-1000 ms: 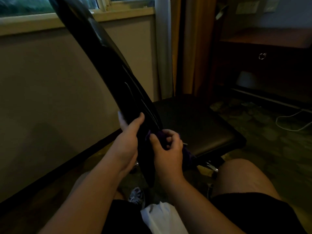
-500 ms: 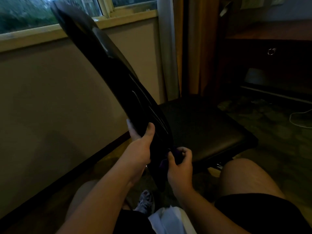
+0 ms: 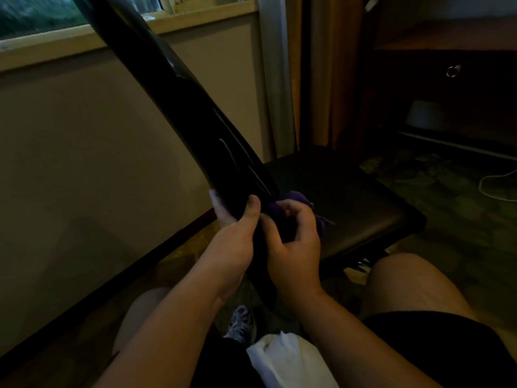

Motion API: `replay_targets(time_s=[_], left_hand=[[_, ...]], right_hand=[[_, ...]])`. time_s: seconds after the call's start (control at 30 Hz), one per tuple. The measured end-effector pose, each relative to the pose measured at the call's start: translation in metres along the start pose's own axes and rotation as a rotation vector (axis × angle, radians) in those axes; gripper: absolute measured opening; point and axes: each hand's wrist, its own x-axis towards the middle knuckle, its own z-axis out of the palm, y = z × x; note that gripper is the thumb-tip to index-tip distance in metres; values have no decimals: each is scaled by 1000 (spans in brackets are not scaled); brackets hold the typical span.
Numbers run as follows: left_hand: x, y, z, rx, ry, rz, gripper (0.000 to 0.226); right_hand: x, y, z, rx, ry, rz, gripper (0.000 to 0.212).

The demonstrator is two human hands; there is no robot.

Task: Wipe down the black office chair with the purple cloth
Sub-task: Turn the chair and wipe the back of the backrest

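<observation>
Chair (image 3: 195,127): black, close in front of the person, in dim light.
Backrest (image 3: 156,68): glossy, slanting from the upper left down to the middle, where both hands meet it; its lower end runs on down between the forearms.
Seat (image 3: 358,203): dark pad to the right of the backrest, behind the right hand.
Left hand (image 3: 237,236): grips the lower backrest, thumb on the near face, fingers wrapped round behind, with fingertips (image 3: 214,198) showing past the left edge.
Right hand (image 3: 293,247): fingers curled round the cloth, holding it against the backrest just right of the left thumb; the two hands almost touch.
Cloth (image 3: 297,198): purple, bunched in the right hand at the foot of the backrest, where it meets the seat; folds stick out above and to the right of the fingers.
Legs: bare knee (image 3: 408,284) low right, black shorts (image 3: 436,348) below it, a shoe (image 3: 242,322) between the forearms.
White fabric (image 3: 288,359): on the lap at the bottom edge.
Wall (image 3: 84,152): beige, left, under a window sill (image 3: 84,42).
Curtain (image 3: 316,79): hangs behind the seat.
Desk (image 3: 447,37): dark wood, upper right.
Cable (image 3: 495,189): white, on the patterned carpet (image 3: 453,225) at right.
</observation>
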Motion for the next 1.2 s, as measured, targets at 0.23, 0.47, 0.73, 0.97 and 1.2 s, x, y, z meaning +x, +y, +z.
replay_targets(time_s=[0.23, 0.47, 0.73, 0.97, 1.2], left_hand=[[-3, 2, -1, 32, -38, -45, 88], [-2, 1, 1, 66, -22, 10, 82], [-10, 0, 4, -32, -63, -13, 74], [-8, -1, -8, -48, -252, -86, 123], [-11, 0, -9, 27, -246, -66, 90]], right_hand=[[-20, 41, -1, -116, 90, 109, 41], [1, -24, 7, 171, 123, 172, 33], [5, 0, -2, -154, -4, -212, 25], [-16, 36, -10, -211, 31, -136, 22], [0, -19, 6, -53, 69, -41, 18]])
